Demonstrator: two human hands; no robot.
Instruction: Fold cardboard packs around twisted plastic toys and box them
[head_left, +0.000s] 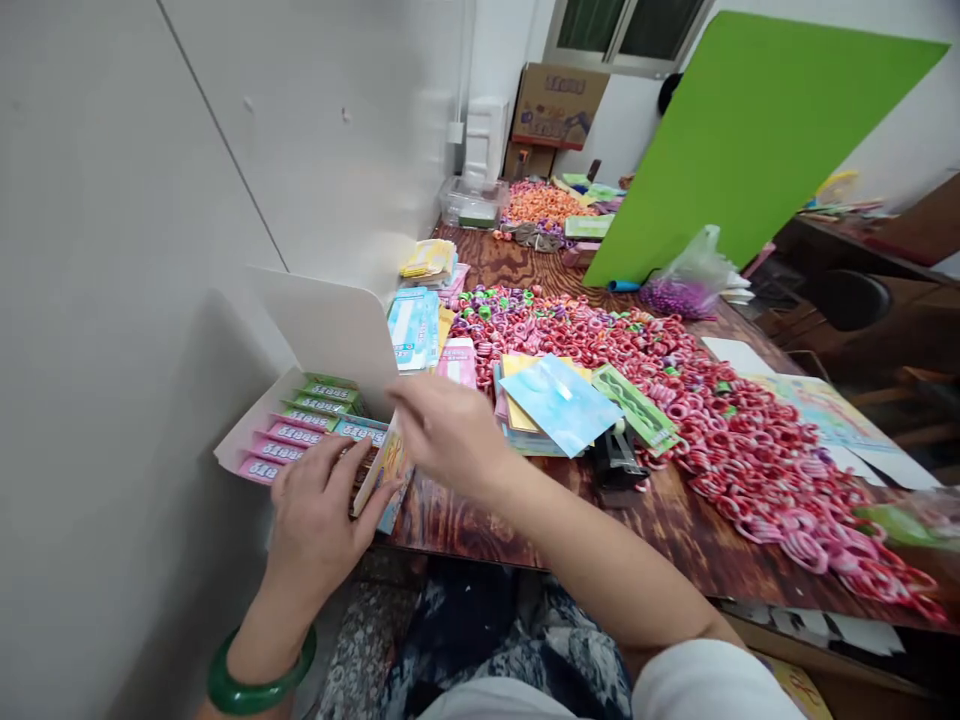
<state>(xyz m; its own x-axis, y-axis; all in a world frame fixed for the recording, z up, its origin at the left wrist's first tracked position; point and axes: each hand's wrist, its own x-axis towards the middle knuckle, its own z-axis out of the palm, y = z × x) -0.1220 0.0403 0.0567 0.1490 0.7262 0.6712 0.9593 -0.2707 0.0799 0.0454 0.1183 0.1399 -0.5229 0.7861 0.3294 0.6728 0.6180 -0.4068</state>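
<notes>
At the left end of the table, against the wall, stands an open white cardboard display box [322,320] with its lid raised. Inside it are rows of small printed packets: green packets [326,395], pink packets [274,450] and a blue packet [360,430]. My left hand [319,510], a green bangle on its wrist, reaches over the near side, fingers inside by the packets and thumb outside the printed wall. My right hand [450,430] pinches the upper corner of that wall beside the lid; its fingertips are partly hidden.
A heap of red and pink rings [600,340] spreads across the wooden table [450,510]. Nearer lie stacked cards [559,400], a green packet [637,405] and a black tape dispenser [619,460]. Blue packets [412,330] are piled by the wall. A green board [750,150] stands behind.
</notes>
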